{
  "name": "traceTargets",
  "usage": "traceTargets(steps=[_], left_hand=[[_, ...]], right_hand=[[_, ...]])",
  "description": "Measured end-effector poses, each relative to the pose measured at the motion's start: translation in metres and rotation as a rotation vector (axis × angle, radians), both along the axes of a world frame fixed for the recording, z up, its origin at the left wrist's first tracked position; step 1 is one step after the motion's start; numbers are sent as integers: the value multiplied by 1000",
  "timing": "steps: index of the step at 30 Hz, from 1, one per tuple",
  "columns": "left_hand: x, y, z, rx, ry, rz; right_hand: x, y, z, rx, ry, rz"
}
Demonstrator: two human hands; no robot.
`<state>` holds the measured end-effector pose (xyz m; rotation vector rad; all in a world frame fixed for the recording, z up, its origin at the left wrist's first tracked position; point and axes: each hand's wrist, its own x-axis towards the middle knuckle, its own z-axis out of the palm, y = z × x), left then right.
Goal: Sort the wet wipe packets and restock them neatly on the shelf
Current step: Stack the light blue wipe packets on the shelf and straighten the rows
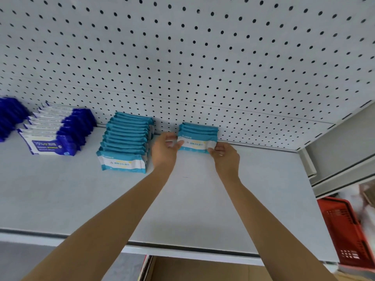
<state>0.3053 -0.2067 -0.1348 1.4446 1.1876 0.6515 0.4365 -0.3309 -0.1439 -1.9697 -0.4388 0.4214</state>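
White pegboard back panel filling upper half of frame, dotted with rows of dark round holes, horizontal seam running across it lower down. Pale grey shelf board spreading across middle, dark strip lining its front edge at lower frame. Grey upright and shelf rails standing at right edge. Red plastic basket sitting at lower right, slightly blurred. Brown cardboard showing along bottom centre. Light falling even and soft, casting no hard shadows.
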Motion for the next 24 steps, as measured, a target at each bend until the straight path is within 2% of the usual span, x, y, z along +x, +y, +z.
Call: traceTargets(steps=[3, 7, 14, 24], left_hand=[[-17, -22, 10, 219, 10, -71], [-40, -58, 30, 392, 68, -258], [-60, -134, 68, 466, 65, -519], [-45, -281, 79, 482, -42, -733]], right_hand=[[-5, -28, 10, 34, -70, 24], [-11, -76, 33, 65, -186, 216], [-28, -171, 80, 23, -365, 375], [-36, -338, 103, -88, -397, 388]])
